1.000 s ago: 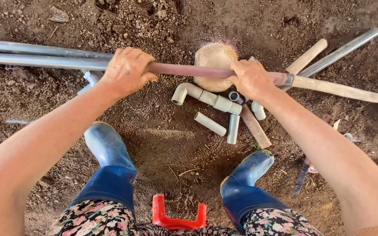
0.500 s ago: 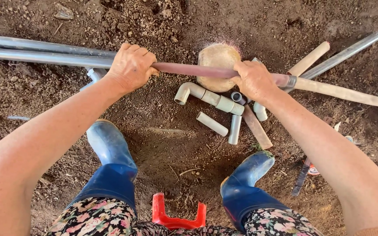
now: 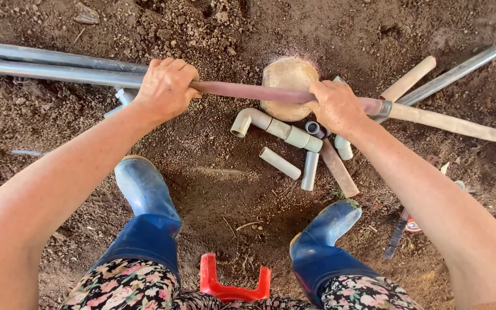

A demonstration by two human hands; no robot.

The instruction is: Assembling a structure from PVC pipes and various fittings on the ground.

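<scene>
Both hands grasp one reddish-brown pipe (image 3: 254,92) that lies across the soil in front of the person. At the left, the left hand (image 3: 166,87) is clenched over the pipe where it meets the two grey metal pipes (image 3: 47,64). In the middle, a round tan disc (image 3: 289,80) sits just behind the pipe, and short pale fittings (image 3: 282,131) lie near it. At the right, the right hand (image 3: 335,106) is closed on the pipe, just beside a metal clamp (image 3: 381,110) that joins a pale hose (image 3: 454,123). I judge that a firm, level hold with both hands keeps the pipe from twisting at this joint.
</scene>
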